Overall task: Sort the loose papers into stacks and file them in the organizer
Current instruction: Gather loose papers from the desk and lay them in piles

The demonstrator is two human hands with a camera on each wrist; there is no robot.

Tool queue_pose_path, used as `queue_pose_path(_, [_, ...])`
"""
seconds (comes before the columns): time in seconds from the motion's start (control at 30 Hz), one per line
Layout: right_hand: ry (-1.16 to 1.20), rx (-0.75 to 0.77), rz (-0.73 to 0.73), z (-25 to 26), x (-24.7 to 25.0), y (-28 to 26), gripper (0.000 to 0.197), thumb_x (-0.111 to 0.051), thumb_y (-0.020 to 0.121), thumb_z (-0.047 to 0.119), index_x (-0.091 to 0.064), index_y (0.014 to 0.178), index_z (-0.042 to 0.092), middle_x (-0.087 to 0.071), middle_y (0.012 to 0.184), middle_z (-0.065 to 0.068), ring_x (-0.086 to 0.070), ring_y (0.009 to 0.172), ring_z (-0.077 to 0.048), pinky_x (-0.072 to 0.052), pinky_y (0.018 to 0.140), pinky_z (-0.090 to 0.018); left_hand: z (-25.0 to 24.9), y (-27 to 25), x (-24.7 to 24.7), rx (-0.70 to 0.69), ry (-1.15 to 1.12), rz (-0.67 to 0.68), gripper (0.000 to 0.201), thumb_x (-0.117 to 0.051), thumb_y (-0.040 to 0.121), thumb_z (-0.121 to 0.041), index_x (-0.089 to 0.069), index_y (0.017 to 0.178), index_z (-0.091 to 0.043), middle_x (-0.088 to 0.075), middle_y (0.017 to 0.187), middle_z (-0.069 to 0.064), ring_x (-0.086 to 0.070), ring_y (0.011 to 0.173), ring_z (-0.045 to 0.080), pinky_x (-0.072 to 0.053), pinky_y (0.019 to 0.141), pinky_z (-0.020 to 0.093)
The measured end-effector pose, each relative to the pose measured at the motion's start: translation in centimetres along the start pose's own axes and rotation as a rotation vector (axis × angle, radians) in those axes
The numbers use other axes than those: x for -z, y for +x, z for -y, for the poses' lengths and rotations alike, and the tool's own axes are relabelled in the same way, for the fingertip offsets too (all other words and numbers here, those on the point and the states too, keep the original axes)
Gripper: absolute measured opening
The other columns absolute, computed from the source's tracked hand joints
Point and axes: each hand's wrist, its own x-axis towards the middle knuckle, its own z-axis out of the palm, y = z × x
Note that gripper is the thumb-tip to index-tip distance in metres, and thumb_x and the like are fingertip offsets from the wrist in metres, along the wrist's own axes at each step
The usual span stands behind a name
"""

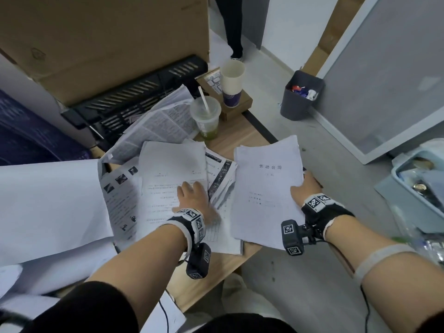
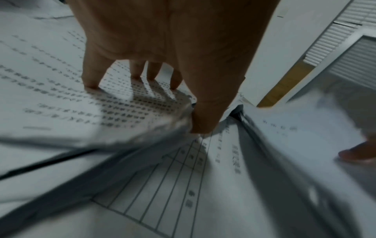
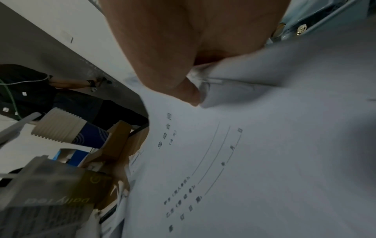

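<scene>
Head view: our right hand (image 1: 303, 188) pinched the contract stack (image 1: 266, 188) beyond the counter (image 1: 211, 267) edge; our left hand (image 1: 192, 200) pressed spread fingers (image 2: 91, 75) onto the loose papers (image 1: 168, 164).

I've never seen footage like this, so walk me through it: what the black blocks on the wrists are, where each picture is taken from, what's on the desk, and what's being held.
No machine: a person sorts papers, and the black blocks are wrist cameras. The wide picture comes from a head camera; the others look along each hand. The left hand presses its fingers on a printed sheet atop the loose pile. The right hand pinches a title-page stack by its edge, thumb on top. Also on the wooden desk: a black organizer, a plastic drink cup and stacked paper cups.
</scene>
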Motion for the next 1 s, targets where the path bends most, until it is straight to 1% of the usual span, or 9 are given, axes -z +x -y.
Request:
queue_pose_path(0.1, [-0.052,-0.015,-0.254,0.5,-0.5,-0.8,0.057,-0.064,0.076,0.007,-0.038,0.127,0.006,-0.045,0.13,-0.022,-0.046,0.12,-0.041,-0.045,0.093,-0.048,1.1,-0.1,1.1,-0.03,-0.094,0.084,0.092,-0.082,0.07,-0.041,-0.031,0.142,-0.014,-0.018,0.153,0.017,-0.022,0.144,0.035,-0.029,0.119,0.047])
queue_pose_path(0.2, [-0.059,0.222,-0.327,2.6,-1.5,-2.1,0.04,-0.063,0.075,0.008,-0.05,0.113,0.01,-0.049,0.122,-0.017,-0.048,0.113,-0.037,-0.046,0.091,-0.044,3.1,-0.1,2.0,-0.06,-0.186,0.149,0.079,-0.085,0.069,-0.029,-0.043,0.136,-0.021,-0.013,0.159,0.01,-0.032,0.142,0.033,-0.038,0.115,0.042])
queue_pose_path(0.27, [0.097,0.252,0.01,4.4,-3.4,-3.3,0.015,-0.058,0.083,0.007,-0.061,0.097,0.011,-0.064,0.107,-0.011,-0.065,0.096,-0.03,-0.053,0.082,-0.038,4.2,-0.4,2.2,-0.085,-0.194,0.148,0.064,-0.077,0.076,-0.019,-0.048,0.133,-0.021,-0.018,0.158,0.009,-0.041,0.137,0.033,-0.044,0.109,0.04])
queue_pose_path(0.33, [0.223,0.083,0.448,5.9,-5.9,-5.0,0.009,-0.055,0.091,0.01,-0.064,0.091,0.009,-0.071,0.096,-0.011,-0.072,0.082,-0.024,-0.059,0.076,-0.037,5.0,-0.9,2.6,-0.085,-0.198,0.113,0.049,-0.065,0.084,-0.013,-0.051,0.131,-0.015,-0.033,0.15,0.01,-0.049,0.129,0.031,-0.046,0.104,0.035])
queue_pose_path(0.43, [0.302,-0.15,0.688,7.4,-9.0,-7.3,0.011,-0.057,0.093,0.011,-0.063,0.091,0.001,-0.069,0.09,-0.012,-0.071,0.08,-0.021,-0.058,0.081,-0.037,6.3,-1.5,3.5,-0.019,-0.254,0.001,0.028,-0.051,0.093,-0.01,-0.059,0.12,-0.009,-0.061,0.126,0.015,-0.059,0.115,0.033,-0.047,0.092,0.034])
queue_pose_path(0.5, [0.323,-0.172,0.685,7.7,-10.8,-7.7,0.017,-0.06,0.092,0.012,-0.063,0.096,-0.004,-0.072,0.095,-0.014,-0.073,0.085,-0.021,-0.06,0.083,-0.039,7.5,-2.1,4.1,0.037,-0.332,-0.034,0.032,-0.048,0.096,-0.01,-0.055,0.128,-0.011,-0.065,0.123,0.017,-0.06,0.114,0.035,-0.047,0.091,0.035])
queue_pose_path(0.63, [0.383,-0.225,0.71,8.0,-13.4,-7.8,0.034,-0.07,0.089,0.025,-0.059,0.108,-0.001,-0.072,0.098,-0.017,-0.074,0.078,-0.02,-0.062,0.061,-0.03,9.9,-3.5,5.0,0.04,-0.447,-0.115,0.035,-0.045,0.095,-0.006,-0.053,0.129,-0.015,-0.066,0.108,0.019,-0.063,0.1,0.035,-0.048,0.088,0.037])
queue_pose_path(0.8, [0.458,-0.175,0.676,8.5,-14.9,-7.9,0.041,-0.072,0.086,0.014,-0.054,0.119,-0.004,-0.07,0.093,-0.018,-0.071,0.081,-0.026,-0.062,0.063,-0.034,12.2,-4.6,4.9,-0.012,-0.537,-0.152,0.039,-0.046,0.098,-0.01,-0.053,0.135,-0.021,-0.068,0.117,0.013,-0.063,0.106,0.034,-0.044,0.084,0.029])
queue_pose_path(1.0, [0.031,0.285,0.386,11.2,-12.6,-8.8,0.029,-0.064,0.09,0.028,-0.068,0.095,0.0,-0.071,0.089,-0.015,-0.068,0.078,-0.03,-0.058,0.069,-0.034,12.6,-5.0,6.2,-0.106,-0.54,-0.192,0.04,-0.045,0.099,-0.012,-0.055,0.135,-0.025,-0.071,0.114,0.009,-0.065,0.103,0.03,-0.043,0.086,0.025])
